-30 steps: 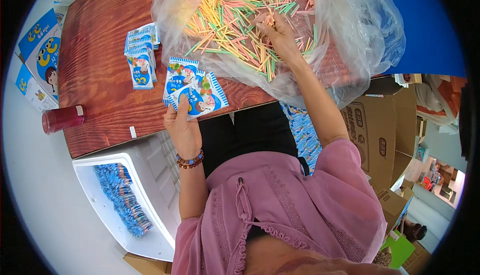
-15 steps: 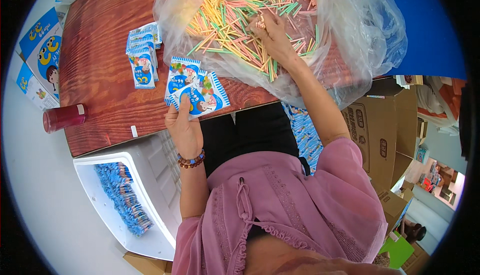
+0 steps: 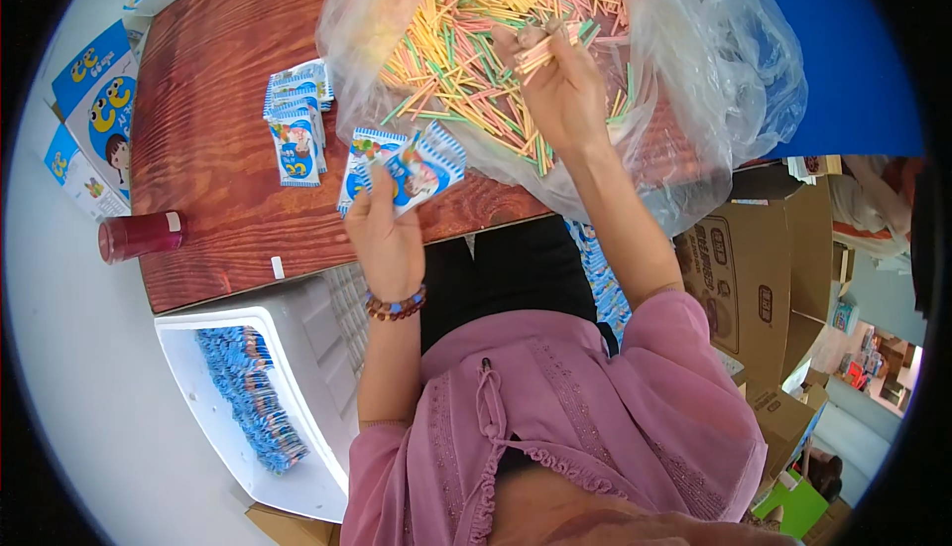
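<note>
My left hand (image 3: 385,239), with a beaded bracelet at the wrist, is closed on a few small blue-and-white candy packets (image 3: 402,169) above the table's front edge. Fingers curled, my right hand (image 3: 560,80) grips a small bunch of candy sticks (image 3: 538,53) over a wide pile of pink, yellow and green candy sticks (image 3: 466,40). That pile lies in a spread-open clear plastic bag (image 3: 694,80). Left of the held packets, an overlapping row of similar packets (image 3: 297,149) rests on the reddish wooden table (image 3: 213,120).
A dark red cylinder (image 3: 142,236) is at the table's left edge, near printed boxes (image 3: 107,110). Below stands a white foam box (image 3: 317,387) holding many packets. At the right are cardboard boxes (image 3: 759,278) and a blue surface (image 3: 843,60).
My right hand has lifted from the pile and turned, with candy sticks in its fingers. The packets in my left hand have shifted, and the top one is tilted and bent.
</note>
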Demonstrator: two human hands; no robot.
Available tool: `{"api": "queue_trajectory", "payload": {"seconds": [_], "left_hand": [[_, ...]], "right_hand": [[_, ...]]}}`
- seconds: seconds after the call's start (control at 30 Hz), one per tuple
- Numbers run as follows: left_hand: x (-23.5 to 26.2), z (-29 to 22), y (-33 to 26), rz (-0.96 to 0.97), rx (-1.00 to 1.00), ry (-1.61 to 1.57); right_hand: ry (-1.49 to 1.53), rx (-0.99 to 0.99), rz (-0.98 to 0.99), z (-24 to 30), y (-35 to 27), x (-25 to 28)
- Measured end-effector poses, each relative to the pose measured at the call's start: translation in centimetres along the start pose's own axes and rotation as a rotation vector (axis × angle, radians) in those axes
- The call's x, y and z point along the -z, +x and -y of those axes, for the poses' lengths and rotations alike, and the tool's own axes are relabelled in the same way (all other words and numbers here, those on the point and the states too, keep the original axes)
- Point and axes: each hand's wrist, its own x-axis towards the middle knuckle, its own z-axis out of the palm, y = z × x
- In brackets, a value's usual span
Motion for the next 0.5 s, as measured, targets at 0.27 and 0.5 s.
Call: {"api": "queue_trajectory", "payload": {"seconds": [0.27, 0.5], "left_hand": [[-0.4, 2.2, 1.6, 0.06, 0.175, -0.118], [-0.1, 2.1, 1.3, 0.062, 0.183, -0.114]], "right_hand": [[0.061, 0.11, -0.023, -2.1, -2.2, -6.2], [-0.07, 0.114, 0.01, -3.0, -2.8, -7.7]]}}
